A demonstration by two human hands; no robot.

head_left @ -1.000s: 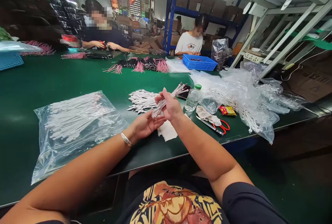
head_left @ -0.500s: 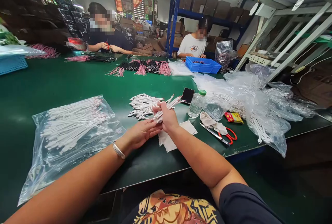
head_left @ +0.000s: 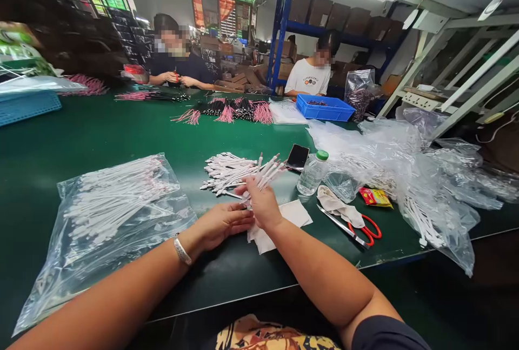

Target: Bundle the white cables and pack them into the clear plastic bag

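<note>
My right hand point(head_left: 263, 206) is closed around a bundle of white cables point(head_left: 268, 172), whose pinkish tips fan out up and away from me. At the bundle's lower end, my left hand point(head_left: 222, 224) has its fingers bent against the cable ends, partly hidden by the right hand. Just beyond both hands lies a loose pile of similar white cables point(head_left: 229, 169). A clear plastic bag point(head_left: 141, 244) full of such cables lies flat to the left. Beneath my right wrist is a white cloth point(head_left: 294, 213).
To the right are a water bottle point(head_left: 312, 174), a phone point(head_left: 297, 156), red-handled scissors point(head_left: 367, 230), a yellow-red packet point(head_left: 375, 197) and clear bags of white cables point(head_left: 425, 220). Across the green table, two people sit near black-pink wire bundles point(head_left: 231, 110) and a blue bin point(head_left: 324, 107).
The view has shifted a little, so the scene sits lower and further right. The bundle's tips are more spread and upright; both hands stay together at it.
</note>
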